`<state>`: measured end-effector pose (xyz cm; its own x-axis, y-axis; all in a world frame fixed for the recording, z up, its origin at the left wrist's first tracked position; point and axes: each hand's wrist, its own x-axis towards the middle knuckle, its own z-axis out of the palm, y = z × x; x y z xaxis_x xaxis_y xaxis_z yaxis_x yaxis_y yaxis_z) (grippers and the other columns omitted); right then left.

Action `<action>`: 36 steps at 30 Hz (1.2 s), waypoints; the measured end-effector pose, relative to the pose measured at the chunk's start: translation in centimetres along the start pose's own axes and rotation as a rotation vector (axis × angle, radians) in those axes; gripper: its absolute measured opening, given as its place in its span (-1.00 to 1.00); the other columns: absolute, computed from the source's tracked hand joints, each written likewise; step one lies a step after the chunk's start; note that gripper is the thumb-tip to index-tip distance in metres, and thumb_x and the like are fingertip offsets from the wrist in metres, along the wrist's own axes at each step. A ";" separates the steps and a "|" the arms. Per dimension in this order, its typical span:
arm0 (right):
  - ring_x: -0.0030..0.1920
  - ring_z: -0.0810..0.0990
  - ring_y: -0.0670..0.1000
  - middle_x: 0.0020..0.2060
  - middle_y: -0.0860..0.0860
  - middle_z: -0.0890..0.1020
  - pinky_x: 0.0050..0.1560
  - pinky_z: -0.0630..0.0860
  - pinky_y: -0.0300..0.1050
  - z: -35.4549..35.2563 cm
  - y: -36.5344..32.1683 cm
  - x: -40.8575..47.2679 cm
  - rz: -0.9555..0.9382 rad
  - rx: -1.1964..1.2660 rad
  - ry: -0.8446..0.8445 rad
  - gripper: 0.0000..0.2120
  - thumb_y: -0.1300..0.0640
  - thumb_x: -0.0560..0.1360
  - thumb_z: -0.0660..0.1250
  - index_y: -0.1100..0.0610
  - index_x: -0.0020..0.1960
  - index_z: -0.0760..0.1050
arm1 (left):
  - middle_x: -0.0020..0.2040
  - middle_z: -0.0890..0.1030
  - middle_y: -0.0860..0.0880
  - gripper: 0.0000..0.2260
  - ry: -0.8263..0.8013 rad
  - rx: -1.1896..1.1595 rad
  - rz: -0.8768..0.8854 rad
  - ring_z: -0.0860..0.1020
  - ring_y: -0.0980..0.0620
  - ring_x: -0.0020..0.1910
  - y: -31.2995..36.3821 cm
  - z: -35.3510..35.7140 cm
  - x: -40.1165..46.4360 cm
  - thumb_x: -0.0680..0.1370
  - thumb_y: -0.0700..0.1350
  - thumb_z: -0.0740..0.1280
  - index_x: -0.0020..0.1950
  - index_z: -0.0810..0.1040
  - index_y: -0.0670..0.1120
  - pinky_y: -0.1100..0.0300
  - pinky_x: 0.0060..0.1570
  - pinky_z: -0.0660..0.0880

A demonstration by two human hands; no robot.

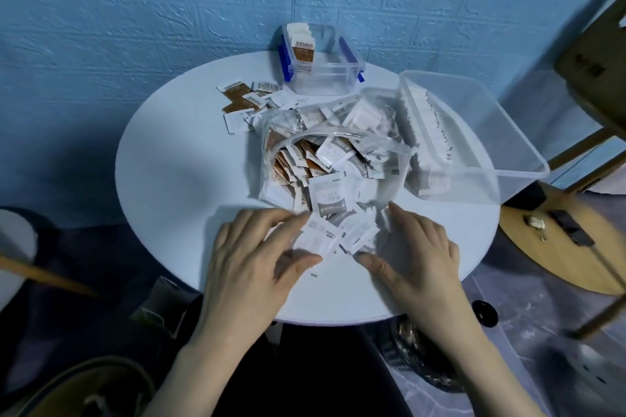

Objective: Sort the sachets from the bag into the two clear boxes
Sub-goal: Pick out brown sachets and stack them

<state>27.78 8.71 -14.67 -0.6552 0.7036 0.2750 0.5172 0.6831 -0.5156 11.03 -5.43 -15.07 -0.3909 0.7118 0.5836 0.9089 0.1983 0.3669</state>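
Observation:
A clear plastic bag [338, 142] lies open in the middle of the round white table [176, 179], full of brown and white sachets. Several white sachets [338, 230] have spilled at its mouth near the front edge. My left hand [257, 254] and my right hand [416, 254] rest flat on either side of that pile, fingers straight and touching its sachets. The small clear box with blue clips [325, 74] stands at the back with brown sachets upright in it. The large clear box [474, 132] sits on the right with white sachets along its left wall.
Loose brown and white sachets [247, 101] lie at the back left of the table. A wooden stool [596, 145] and a guitar body [569, 247] stand off the table's right side. A blue textured wall runs behind the table.

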 end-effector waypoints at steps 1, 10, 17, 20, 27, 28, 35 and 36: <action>0.27 0.29 -0.05 0.26 -0.06 0.45 0.11 0.11 -0.15 -0.1 0.0 0.1 0.003 0.006 0.001 -0.16 -0.45 0.32 0.19 0.04 0.44 0.32 | 0.06 0.60 -0.01 -0.50 -0.003 0.013 -0.041 0.49 -0.04 0.05 -0.2 -0.1 -0.1 0.43 0.24 0.30 0.18 0.62 -0.08 0.08 0.01 0.34; 0.00 0.40 -0.01 -0.08 -0.11 0.47 -0.01 0.39 -0.04 1.3 -3.2 -0.1 -0.199 0.106 0.112 -0.61 -0.19 0.41 0.38 -0.03 0.15 0.57 | -0.02 0.61 0.09 -0.39 -0.098 -0.005 -0.166 0.46 0.00 -0.03 -0.2 -0.4 0.1 0.29 0.33 0.39 0.18 0.59 -0.04 0.12 -0.03 0.27; -0.03 0.39 -0.01 -0.11 -0.10 0.50 -0.05 0.46 0.01 2.6 -3.1 0.6 -0.185 0.118 0.079 -0.55 -0.20 0.36 0.40 -0.01 0.16 0.59 | -0.10 0.49 0.27 -0.54 -0.083 -0.406 -0.423 0.46 0.24 -0.18 -0.4 -0.6 1.1 0.34 -0.17 0.56 0.19 0.59 0.07 0.15 -0.02 0.50; -0.02 0.40 -0.01 -0.11 -0.11 0.50 -0.01 0.43 -0.03 2.6 -2.9 0.7 -0.167 0.136 0.069 -0.56 -0.17 0.34 0.43 0.01 0.16 0.58 | -0.29 0.60 0.15 -0.74 -0.028 -0.487 -0.519 0.49 0.27 -0.36 -1.3 -0.7 1.6 0.39 -0.22 0.51 -0.17 0.59 0.15 0.30 -0.23 0.45; 0.00 0.41 -0.01 -0.14 -0.14 0.47 0.02 0.40 -0.08 2.0 -3.2 1.5 -0.122 0.128 0.042 -0.51 -0.25 0.32 0.44 0.00 0.14 0.58 | -0.44 0.58 0.14 -0.75 0.128 -0.605 -0.569 0.50 0.13 -0.42 -2.3 -0.4 1.6 0.38 -0.26 0.52 -0.30 0.59 0.09 0.42 -0.37 0.40; 0.01 0.42 0.01 -0.13 -0.11 0.49 0.02 0.42 -0.05 2.0 -3.3 1.7 -0.109 0.104 0.032 -0.49 -0.26 0.30 0.47 0.01 0.13 0.57 | -0.44 0.59 0.14 -0.75 0.132 -0.615 -0.563 0.50 0.14 -0.42 -2.3 -0.4 1.6 0.38 -0.26 0.52 -0.29 0.60 0.09 0.42 -0.37 0.40; -0.05 0.41 0.00 -0.18 -0.09 0.46 -0.08 0.37 -0.08 1.7 -4.4 2.7 -0.035 0.128 -0.043 -0.58 -0.16 0.20 0.55 0.01 -0.12 0.47 | -0.47 0.59 0.12 -0.81 0.081 -0.692 -0.539 0.51 0.22 -0.47 -1.5 -0.8 1.5 0.46 -0.24 0.45 -0.26 0.62 0.04 0.49 -0.39 0.38; -0.08 0.40 -0.02 -0.19 -0.11 0.46 -0.13 0.33 -0.12 1.5 -4.4 2.7 -0.017 0.157 -0.057 -0.59 -0.12 0.20 0.57 -0.01 -0.16 0.42 | -0.46 0.60 0.12 -0.82 0.070 -0.695 -0.532 0.52 0.22 -0.46 -1.3 -0.9 1.5 0.48 -0.23 0.43 -0.24 0.62 0.04 0.49 -0.37 0.38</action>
<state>22.85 7.31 -12.87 -0.6958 0.6768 0.2405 0.4162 0.6528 -0.6330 9.09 -5.24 -14.01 -0.7662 0.5944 0.2443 0.3183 0.0208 0.9478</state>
